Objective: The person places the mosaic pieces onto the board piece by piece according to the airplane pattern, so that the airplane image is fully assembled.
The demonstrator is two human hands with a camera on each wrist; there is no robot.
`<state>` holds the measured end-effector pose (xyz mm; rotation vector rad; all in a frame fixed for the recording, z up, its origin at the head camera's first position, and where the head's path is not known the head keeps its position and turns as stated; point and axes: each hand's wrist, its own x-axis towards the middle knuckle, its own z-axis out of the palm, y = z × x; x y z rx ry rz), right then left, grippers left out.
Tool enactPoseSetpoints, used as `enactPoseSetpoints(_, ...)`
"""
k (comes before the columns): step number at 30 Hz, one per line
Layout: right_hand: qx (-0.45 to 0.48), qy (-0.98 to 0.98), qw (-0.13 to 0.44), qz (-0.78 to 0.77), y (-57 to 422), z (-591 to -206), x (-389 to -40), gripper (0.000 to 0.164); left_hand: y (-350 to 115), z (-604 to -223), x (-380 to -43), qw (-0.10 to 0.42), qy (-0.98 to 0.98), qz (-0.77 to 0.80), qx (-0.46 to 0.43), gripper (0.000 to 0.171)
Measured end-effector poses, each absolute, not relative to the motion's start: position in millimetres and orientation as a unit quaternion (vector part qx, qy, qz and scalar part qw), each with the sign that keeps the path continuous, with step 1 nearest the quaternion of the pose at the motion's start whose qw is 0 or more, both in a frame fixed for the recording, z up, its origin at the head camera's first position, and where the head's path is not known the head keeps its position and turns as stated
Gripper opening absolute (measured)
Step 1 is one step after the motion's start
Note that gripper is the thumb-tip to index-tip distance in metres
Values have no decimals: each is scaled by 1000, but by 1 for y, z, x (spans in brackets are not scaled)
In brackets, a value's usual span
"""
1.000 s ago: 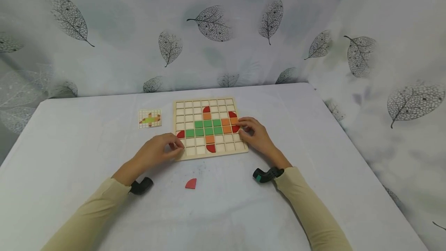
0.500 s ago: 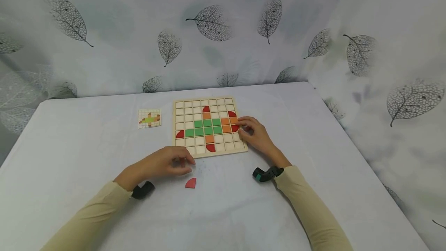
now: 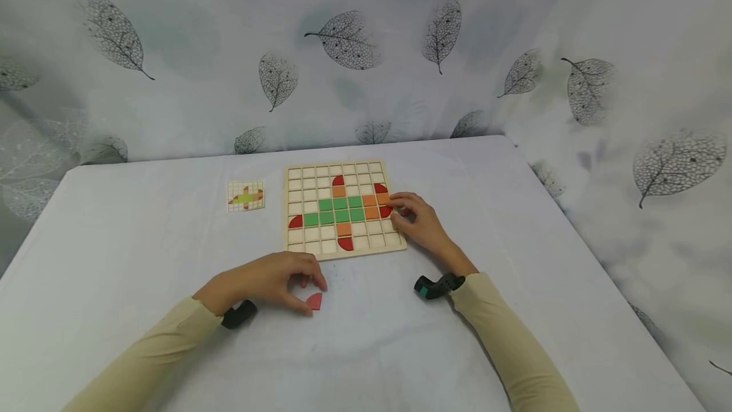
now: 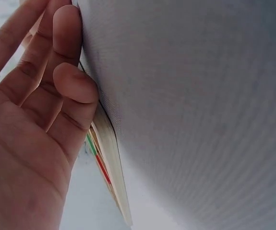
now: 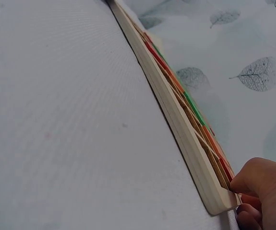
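A loose red quarter-circle tile (image 3: 314,301) lies on the white cloth in front of the wooden grid board (image 3: 309,170). My left hand (image 3: 274,280) hovers around that tile, thumb and forefinger spread on either side of it. In the left wrist view the left hand's fingers (image 4: 75,84) are loosely bent, and the tile cannot be seen there. At the board's right side, my right hand (image 3: 422,224) holds the edge between thumb and fingers. Set in the grid are green square tiles (image 3: 341,215), orange squares (image 3: 344,229) and several red quarter-circles (image 3: 345,244).
A small pattern card (image 3: 246,196) with a printed coloured grid lies left of the board. White cloth (image 3: 366,348) covers the table. Behind it hangs a leaf-patterned curtain (image 3: 200,100). A black wrist camera (image 3: 437,287) sits below the right hand.
My left hand has moved from the board's lower left corner toward me and to the right, down to the loose red tile. The right hand stays at the board's edge.
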<state>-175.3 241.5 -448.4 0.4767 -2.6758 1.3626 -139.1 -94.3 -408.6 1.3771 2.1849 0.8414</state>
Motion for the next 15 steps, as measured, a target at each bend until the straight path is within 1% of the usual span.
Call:
enactPoseSetpoints(7, 152, -881, 49, 446, 241, -448, -175, 29, -93, -409, -139, 209, 794, 277, 499, 18)
enactPoseSetpoints(12, 148, -883, 48, 444, 240, -449, -176, 29, -92, -409, -137, 207, 791, 277, 504, 27)
enactPoseSetpoints(15, 146, -883, 48, 444, 240, -449, -176, 29, -90, -409, -136, 206, 786, 278, 513, 26)
